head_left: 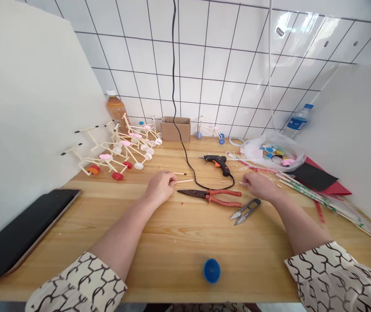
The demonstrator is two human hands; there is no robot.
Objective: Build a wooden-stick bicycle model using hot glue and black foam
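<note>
My left hand (161,187) rests on the wooden table with its fingers pinched together. A pale thin wooden stick (185,181) sticks out to the right from its fingertips. Just behind it lies a second stick with a dark tip (180,173). My right hand (261,185) is closed low over the table. By its fingertips shows a small whitish bit (241,183), too small to name. Between the hands lie long-nose pliers with red handles (209,196) and a black hot glue gun (217,164). Grey thread snips (245,211) lie just in front of my right hand.
Several stick models with bottle-cap wheels (125,144) crowd the left back. A cardboard box (175,130) stands by the wall. At right are a plastic bag of caps (273,152), black sheet (315,174) and long sticks (327,201). A blue cap (212,271) lies in front.
</note>
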